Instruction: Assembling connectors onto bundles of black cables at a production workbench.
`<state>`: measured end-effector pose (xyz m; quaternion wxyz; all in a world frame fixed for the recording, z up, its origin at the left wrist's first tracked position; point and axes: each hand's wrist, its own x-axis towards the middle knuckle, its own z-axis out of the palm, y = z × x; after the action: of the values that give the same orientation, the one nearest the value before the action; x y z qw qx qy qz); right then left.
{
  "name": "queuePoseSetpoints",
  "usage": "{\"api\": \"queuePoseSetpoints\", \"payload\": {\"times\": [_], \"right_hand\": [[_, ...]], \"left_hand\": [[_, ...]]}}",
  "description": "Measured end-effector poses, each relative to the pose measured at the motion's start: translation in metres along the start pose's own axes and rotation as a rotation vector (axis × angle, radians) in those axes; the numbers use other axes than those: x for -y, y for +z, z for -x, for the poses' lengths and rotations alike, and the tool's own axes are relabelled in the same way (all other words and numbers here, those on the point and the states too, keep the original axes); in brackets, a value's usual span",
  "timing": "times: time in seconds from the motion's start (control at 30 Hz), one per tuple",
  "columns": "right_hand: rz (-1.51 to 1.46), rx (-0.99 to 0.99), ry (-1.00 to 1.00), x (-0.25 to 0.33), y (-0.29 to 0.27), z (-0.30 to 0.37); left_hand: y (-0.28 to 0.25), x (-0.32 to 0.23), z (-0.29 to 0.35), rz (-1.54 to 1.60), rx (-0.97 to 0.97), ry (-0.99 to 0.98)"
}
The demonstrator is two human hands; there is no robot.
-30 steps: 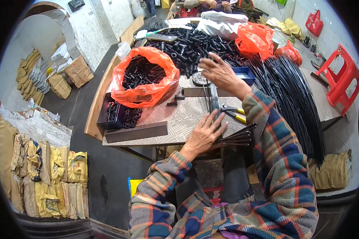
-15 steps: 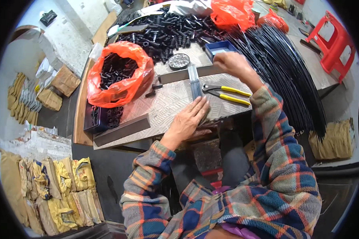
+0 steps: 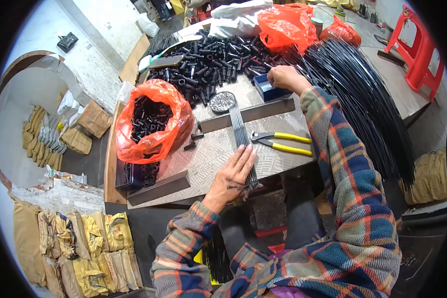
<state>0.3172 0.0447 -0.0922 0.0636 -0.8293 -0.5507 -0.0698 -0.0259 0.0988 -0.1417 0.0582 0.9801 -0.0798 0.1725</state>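
Note:
My left hand lies with fingers stretched along a row of thin grey rods, near the table's front edge. The rods rest across a dark metal bar. Their far ends meet a round dish of small silvery pieces. My right hand is at the blue open box, fingertips pinched together over its rim; anything between them is hidden. Yellow-handled pincers lie to the right of the rods, touched by neither hand.
Left stands a red plastic bag of black tubular parts. A heap of similar parts covers the table's back. Long black strips spread along the right side. A second metal bar lies front left; a red stool stands far right.
The whole view has shifted, so the table sits lower. My right hand has moved from the near side of the blue box to its rim. My left hand stays on the rods.

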Motion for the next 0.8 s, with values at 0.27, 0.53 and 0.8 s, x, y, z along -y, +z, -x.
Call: {"api": "queuePoseSetpoints", "payload": {"times": [0.27,0.53,0.8], "right_hand": [[-0.030,0.091,-0.099,0.000,-0.003,-0.014],[-0.009,0.061,-0.035,0.006,0.002,-0.013],[-0.036,-0.051,0.091,0.006,-0.004,-0.009]], "left_hand": [[-0.004,0.006,0.000,-0.057,0.114,-0.035],[0.006,0.006,0.003,-0.100,0.026,-0.068],[-0.002,-0.005,0.000,0.026,0.007,-0.147]]}}
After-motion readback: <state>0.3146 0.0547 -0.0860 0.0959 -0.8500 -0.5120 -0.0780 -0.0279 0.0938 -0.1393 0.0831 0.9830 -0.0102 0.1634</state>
